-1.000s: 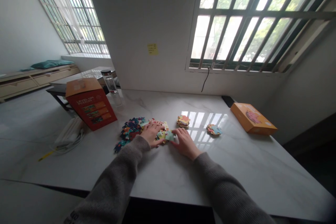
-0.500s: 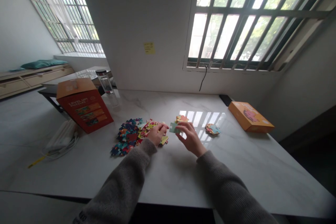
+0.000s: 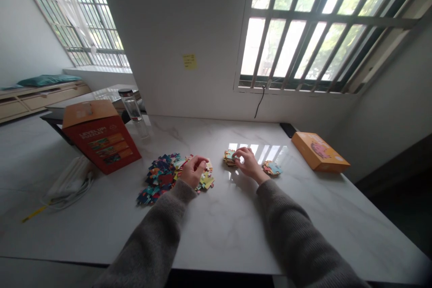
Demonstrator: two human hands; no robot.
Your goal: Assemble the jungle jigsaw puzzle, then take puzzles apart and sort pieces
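My right hand [image 3: 249, 164] pinches a pale green-blue puzzle piece [image 3: 231, 154] on top of a small stack of puzzle pieces [image 3: 228, 162]. My left hand [image 3: 193, 172] hovers at the right side of a spread of loose, multicoloured puzzle pieces [image 3: 165, 179], its fingers curled together. Whatever those fingers hold, if anything, is hidden. Yellow-green pieces [image 3: 206, 182] lie just right of the left hand. A second small round stack of pieces [image 3: 272, 168] sits to the right of my right hand.
At the left stands a red-orange puzzle box [image 3: 101, 139], with a white power strip and cable [image 3: 69, 184] before it. A glass bottle [image 3: 131, 105] is behind. An orange box [image 3: 319, 152] and a dark phone-like slab [image 3: 287, 129] lie at the right on the marble-patterned table [image 3: 216, 229].
My right hand has carried the pale green piece away from my left hand and onto the small stack. My left hand has drawn back slightly left over the pile. The view has shifted slightly.
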